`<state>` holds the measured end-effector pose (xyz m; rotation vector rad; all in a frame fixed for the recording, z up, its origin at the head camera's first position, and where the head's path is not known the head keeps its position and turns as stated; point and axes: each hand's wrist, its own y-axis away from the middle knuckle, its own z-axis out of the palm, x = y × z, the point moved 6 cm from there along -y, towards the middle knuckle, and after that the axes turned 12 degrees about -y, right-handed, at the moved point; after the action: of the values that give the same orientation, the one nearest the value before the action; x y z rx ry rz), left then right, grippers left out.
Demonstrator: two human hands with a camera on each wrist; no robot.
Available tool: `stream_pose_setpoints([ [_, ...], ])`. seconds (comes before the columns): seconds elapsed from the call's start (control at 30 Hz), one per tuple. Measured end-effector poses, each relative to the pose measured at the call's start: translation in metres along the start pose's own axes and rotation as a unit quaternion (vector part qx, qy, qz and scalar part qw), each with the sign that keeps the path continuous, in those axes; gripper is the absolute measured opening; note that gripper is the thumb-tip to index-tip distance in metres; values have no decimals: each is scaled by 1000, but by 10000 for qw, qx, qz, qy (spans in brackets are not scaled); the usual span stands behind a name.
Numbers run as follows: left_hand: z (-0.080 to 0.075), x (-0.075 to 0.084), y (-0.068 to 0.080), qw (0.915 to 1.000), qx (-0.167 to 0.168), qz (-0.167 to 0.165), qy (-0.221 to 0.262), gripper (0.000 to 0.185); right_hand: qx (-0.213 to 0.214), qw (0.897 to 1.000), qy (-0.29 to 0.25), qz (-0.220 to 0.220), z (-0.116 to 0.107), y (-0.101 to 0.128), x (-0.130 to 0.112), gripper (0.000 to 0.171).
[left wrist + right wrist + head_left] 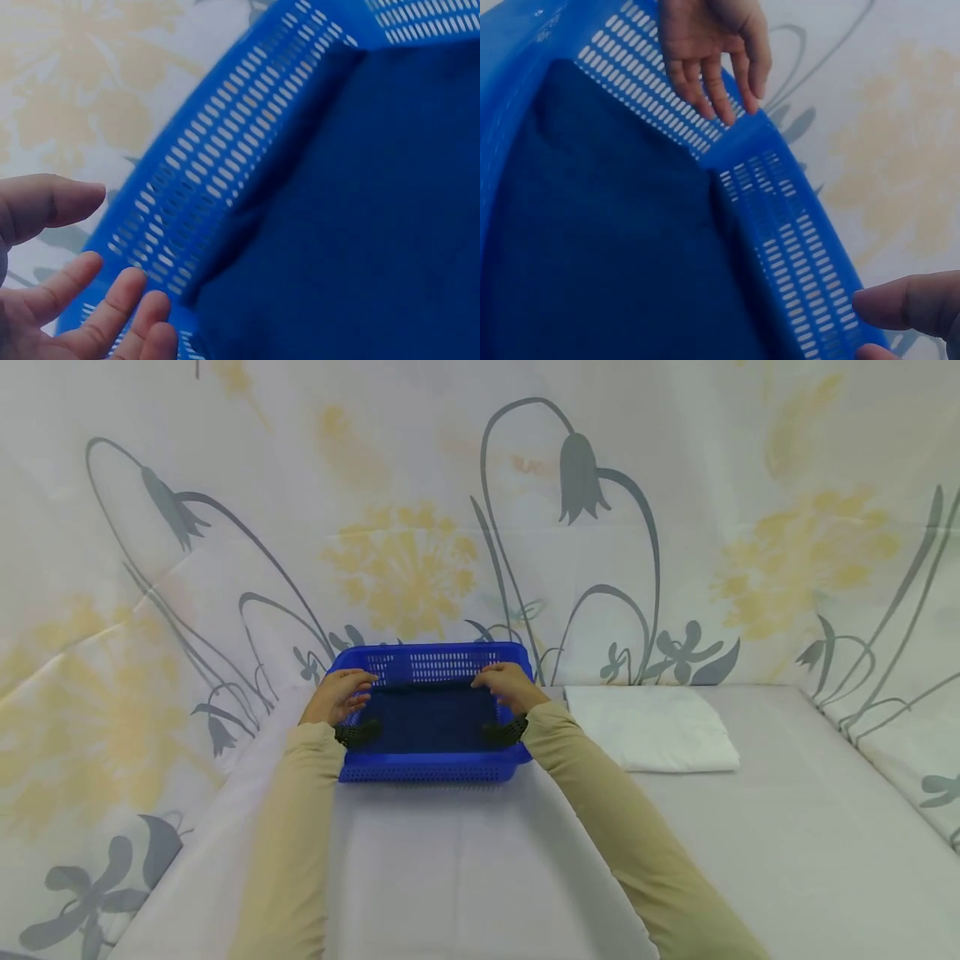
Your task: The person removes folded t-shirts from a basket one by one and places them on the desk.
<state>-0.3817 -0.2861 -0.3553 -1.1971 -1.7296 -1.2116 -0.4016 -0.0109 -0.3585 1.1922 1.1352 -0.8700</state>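
Note:
A blue plastic basket [433, 767] with slotted walls sits near the back of the table. Dark blue cloth [431, 718] lies spread over its bottom, a little rumpled along the edges. Over the basket's left side is my left hand [339, 696]; the left wrist view shows its thumb and fingers apart, holding nothing, close to a corner of the rim. My right hand [512, 685] hovers at the right side. In the right wrist view only its thumb [907, 304] and one fingertip show, beside the rim with nothing pinched between them.
To the right of the basket, a folded white cloth or pad [651, 728] lies on the table's pale cover [817, 827]. Behind stands a flower-patterned curtain [420, 460], which also hangs along both sides.

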Motion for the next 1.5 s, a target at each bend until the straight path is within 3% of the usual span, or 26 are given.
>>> stream_pose_setpoints([
  [0.17, 0, -13, -2, 9988, -41, -234, -436, 60, 96, 9999, 120, -21, 5, -7, 10, 56],
  [0.4, 1, -19, -6, 9934, -287, -396, -1040, 69, 75, 9993, 323, 150, 6, -11, 18, 68],
  [0.5, 2, -22, -10, 9900, -400, -400, -1293, 71, -32, 9988, 392, 297, 7, -13, 20, 72],
  [0.53, 3, -22, -11, 9888, -457, -393, -1367, 73, -93, 9985, 442, 319, 4, -32, 31, 77],
  [0.73, 6, -26, -14, 9790, -699, -424, -1866, 85, -443, 9937, 920, 460, 8, -35, 34, 77],
  [0.77, 6, -27, -14, 9780, -739, -439, -1899, 86, -508, 9923, 1023, 475, 11, -18, 24, 73],
  [0.87, 5, -28, -14, 9758, -770, -451, -1998, 87, -704, 9894, 1149, 541, 13, -19, 25, 75],
  [1.03, 4, -28, -15, 9749, -716, -497, -2048, 84, -860, 9833, 1371, 836, 12, -32, 31, 80],
  [1.17, 5, -27, -15, 9752, -705, -506, -2035, 82, -993, 9781, 1636, 812, 10, -48, 37, 83],
  [1.33, 4, -28, -17, 9762, -703, -478, -1995, 78, -1139, 9769, 1698, 622, 14, -34, 29, 76],
  [1.5, 4, -30, -22, 9755, -885, -238, -1999, 75, -1206, 9787, 1569, 543, 16, -23, 25, 76],
])
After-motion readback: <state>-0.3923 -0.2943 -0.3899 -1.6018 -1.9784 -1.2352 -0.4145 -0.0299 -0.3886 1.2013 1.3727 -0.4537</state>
